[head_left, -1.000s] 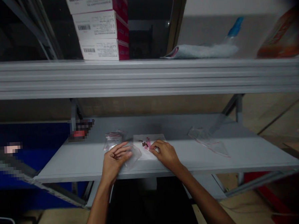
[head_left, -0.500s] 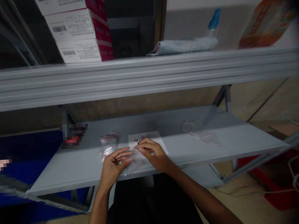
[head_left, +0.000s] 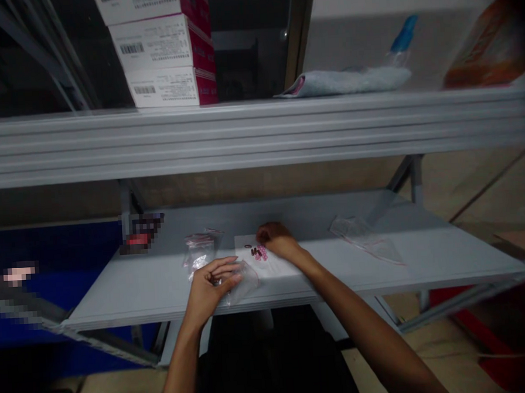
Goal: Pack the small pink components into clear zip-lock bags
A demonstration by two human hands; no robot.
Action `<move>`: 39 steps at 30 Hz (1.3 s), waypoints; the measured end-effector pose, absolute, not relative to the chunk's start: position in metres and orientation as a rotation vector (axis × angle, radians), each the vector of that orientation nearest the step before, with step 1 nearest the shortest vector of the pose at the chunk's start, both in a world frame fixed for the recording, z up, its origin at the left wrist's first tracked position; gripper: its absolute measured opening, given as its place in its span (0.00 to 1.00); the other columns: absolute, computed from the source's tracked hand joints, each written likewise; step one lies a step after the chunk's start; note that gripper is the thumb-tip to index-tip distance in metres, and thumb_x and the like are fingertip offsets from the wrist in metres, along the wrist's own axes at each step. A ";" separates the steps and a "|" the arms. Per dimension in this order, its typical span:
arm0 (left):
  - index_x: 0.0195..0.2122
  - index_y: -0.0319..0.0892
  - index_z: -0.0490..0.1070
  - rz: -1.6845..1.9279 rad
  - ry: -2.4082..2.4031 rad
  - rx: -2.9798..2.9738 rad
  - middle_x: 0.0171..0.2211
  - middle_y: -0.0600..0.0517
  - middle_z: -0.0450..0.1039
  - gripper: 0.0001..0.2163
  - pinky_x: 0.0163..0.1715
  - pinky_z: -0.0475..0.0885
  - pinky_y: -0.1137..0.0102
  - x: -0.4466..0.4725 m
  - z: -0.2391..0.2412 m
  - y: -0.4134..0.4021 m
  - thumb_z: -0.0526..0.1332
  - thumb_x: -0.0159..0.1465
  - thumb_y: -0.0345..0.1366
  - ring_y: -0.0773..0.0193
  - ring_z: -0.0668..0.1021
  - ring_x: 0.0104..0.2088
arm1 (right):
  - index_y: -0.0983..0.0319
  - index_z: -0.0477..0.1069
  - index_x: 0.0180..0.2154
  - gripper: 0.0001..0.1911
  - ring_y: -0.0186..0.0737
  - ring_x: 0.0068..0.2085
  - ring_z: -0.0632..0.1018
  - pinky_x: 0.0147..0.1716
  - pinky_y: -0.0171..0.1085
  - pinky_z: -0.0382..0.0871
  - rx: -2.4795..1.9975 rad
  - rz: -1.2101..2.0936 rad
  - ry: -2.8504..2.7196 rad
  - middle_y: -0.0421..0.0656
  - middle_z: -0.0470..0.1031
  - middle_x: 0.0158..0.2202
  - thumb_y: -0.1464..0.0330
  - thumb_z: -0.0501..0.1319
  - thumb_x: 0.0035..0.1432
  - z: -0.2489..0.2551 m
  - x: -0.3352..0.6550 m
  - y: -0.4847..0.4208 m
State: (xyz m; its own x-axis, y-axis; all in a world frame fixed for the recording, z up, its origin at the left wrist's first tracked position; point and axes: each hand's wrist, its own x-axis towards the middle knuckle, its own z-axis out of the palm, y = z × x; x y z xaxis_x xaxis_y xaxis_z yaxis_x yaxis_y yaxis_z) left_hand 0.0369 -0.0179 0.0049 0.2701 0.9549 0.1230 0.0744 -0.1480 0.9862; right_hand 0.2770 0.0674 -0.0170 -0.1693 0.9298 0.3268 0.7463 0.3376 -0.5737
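My left hand [head_left: 213, 284] pinches a small clear zip bag [head_left: 245, 282] near the front edge of the lower shelf. To its right lies a white sheet of paper [head_left: 273, 270]. On the sheet are several small pink round pieces [head_left: 261, 254] and several dark brown capsule-shaped pieces [head_left: 253, 252]. My right hand [head_left: 273, 236] is over the far edge of the sheet, its fingers curled together just beyond the pink pieces. Whatever those fingertips hold, if anything, is hidden. A pile of clear zip bags [head_left: 200, 251] lies behind my left hand.
A larger clear bag [head_left: 366, 241] lies flat on the right of the lower shelf [head_left: 428, 252]. Above runs the grey upper shelf [head_left: 259, 135], carrying stacked white and magenta boxes [head_left: 164, 87], a folded cloth [head_left: 348, 82] and a blue-topped bottle [head_left: 401, 39].
My right hand has moved from the bag's mouth to the far edge of the paper, uncovering the pink and brown pieces. My left hand still holds the bag. The view has shifted slightly left.
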 end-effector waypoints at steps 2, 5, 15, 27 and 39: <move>0.49 0.38 0.75 1.056 0.997 1.489 0.44 0.42 0.81 0.20 0.49 0.75 0.58 0.037 0.004 -0.017 0.72 0.55 0.36 0.54 0.83 0.43 | 0.62 0.78 0.31 0.10 0.37 0.32 0.77 0.34 0.32 0.66 -1.469 0.387 -1.974 0.45 0.81 0.32 0.79 0.60 0.52 -0.019 0.277 0.067; 0.48 0.37 0.75 1.065 1.000 1.478 0.44 0.42 0.81 0.20 0.49 0.75 0.59 0.037 0.004 -0.017 0.72 0.54 0.36 0.54 0.83 0.44 | 0.62 0.78 0.33 0.11 0.37 0.33 0.77 0.35 0.32 0.66 -1.453 0.412 -1.986 0.45 0.80 0.34 0.80 0.59 0.54 -0.019 0.281 0.065; 0.49 0.40 0.74 1.109 0.972 1.436 0.43 0.44 0.82 0.22 0.48 0.76 0.60 0.039 0.002 -0.016 0.72 0.54 0.37 0.54 0.83 0.44 | 0.59 0.79 0.36 0.08 0.40 0.44 0.76 0.45 0.39 0.68 -0.854 0.560 -2.014 0.45 0.76 0.40 0.64 0.63 0.63 0.023 0.253 -0.009; 0.49 0.40 0.75 1.151 1.050 1.422 0.46 0.41 0.81 0.21 0.46 0.76 0.62 0.038 0.002 -0.016 0.72 0.55 0.39 0.51 0.81 0.47 | 0.61 0.80 0.43 0.18 0.42 0.47 0.77 0.50 0.40 0.68 -1.281 0.300 -1.962 0.48 0.80 0.45 0.79 0.54 0.61 -0.004 0.296 0.033; 0.49 0.39 0.75 1.123 1.058 1.441 0.45 0.41 0.81 0.21 0.50 0.74 0.58 0.038 0.002 -0.016 0.71 0.55 0.39 0.51 0.82 0.47 | 0.63 0.78 0.36 0.08 0.39 0.40 0.75 0.43 0.36 0.66 -1.393 0.232 -1.986 0.46 0.77 0.37 0.75 0.59 0.62 -0.015 0.295 0.038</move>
